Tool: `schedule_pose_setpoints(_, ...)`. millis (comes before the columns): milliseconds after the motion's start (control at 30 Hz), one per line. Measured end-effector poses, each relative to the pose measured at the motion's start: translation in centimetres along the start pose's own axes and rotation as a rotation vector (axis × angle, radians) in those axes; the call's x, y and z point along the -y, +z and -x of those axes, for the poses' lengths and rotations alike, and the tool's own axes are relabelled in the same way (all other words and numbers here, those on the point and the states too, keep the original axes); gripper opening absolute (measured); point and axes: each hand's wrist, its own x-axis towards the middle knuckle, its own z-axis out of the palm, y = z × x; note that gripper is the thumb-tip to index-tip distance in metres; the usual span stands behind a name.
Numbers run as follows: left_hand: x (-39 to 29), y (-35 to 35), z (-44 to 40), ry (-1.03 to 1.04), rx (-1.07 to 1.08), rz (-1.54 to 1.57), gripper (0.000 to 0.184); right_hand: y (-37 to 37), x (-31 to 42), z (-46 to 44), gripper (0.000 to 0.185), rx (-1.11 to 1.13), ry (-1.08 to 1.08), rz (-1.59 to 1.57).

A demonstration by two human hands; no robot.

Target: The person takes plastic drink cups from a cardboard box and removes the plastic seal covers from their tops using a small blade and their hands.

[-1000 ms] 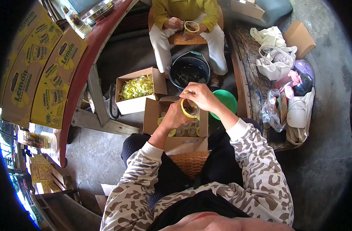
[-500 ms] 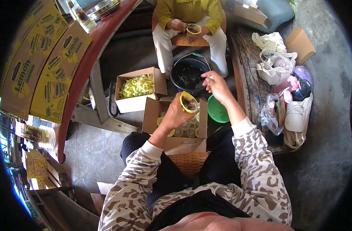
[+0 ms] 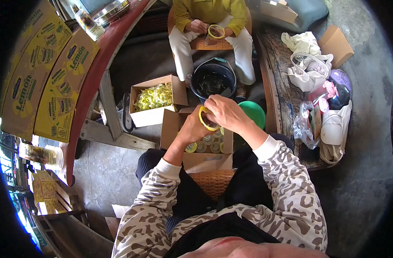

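Observation:
A clear cup with a yellow rim (image 3: 210,118) is in my left hand (image 3: 193,128), tilted, its fingers wrapped round the side. My right hand (image 3: 226,112) is at the cup's rim with its fingers bent together over the opening; what they hold, if anything, is hidden. Below both hands, an open cardboard box (image 3: 207,162) holds several round-topped cups (image 3: 215,147). Just beyond my hands is a black bucket (image 3: 213,78) with dark contents. A green basin (image 3: 253,112) lies partly behind my right forearm.
Opposite sits a person (image 3: 210,17) holding a similar cup (image 3: 216,32). A box of yellow-green strips (image 3: 153,98) is at the left, near a red-edged table (image 3: 91,81) bearing lemon drink cartons (image 3: 61,94). Bags (image 3: 309,71) and a helmet (image 3: 340,88) lie on the right bench.
My right hand moved right, away from the cup, then came back to its rim. My left hand kept hold of the cup, which tilted slightly. The view shifted a little.

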Motion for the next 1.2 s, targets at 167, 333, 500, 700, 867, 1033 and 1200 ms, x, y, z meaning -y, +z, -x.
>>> schedule_pose_setpoints(167,-0.5,-1.1,-0.1,-0.071,0.176,0.01,0.055,-0.3,0.2,-0.2,0.024,0.012,-0.012,0.013)
schedule_pose_setpoints(333,-0.3,-0.9,0.4,-0.025,0.182,0.027,0.05,-0.9,0.1,-0.4,0.02,0.047,-0.047,0.087)
schedule_pose_setpoints(500,-0.6,-0.8,0.3,0.006,0.203,0.003,0.051,-0.7,-0.1,-0.1,0.018,0.189,-0.001,0.015)
schedule_pose_setpoints(700,-0.7,0.5,0.1,0.064,0.045,-0.044,0.05,-0.3,-0.3,0.0,0.02,0.118,0.118,-0.09)
schedule_pose_setpoints(867,-1.3,2.0,0.1,0.135,-0.168,-0.023,0.044,0.6,-2.8,0.4,0.023,0.003,0.379,-0.344)
schedule_pose_setpoints(1033,-1.4,3.7,-0.6,0.124,-0.359,-0.078,0.04,1.7,-3.4,0.1,0.026,-0.052,0.538,-0.359)
schedule_pose_setpoints(1200,-0.9,4.4,-1.1,0.149,-0.431,-0.113,0.037,3.2,-5.0,0.2,0.028,-0.083,0.622,-0.355)
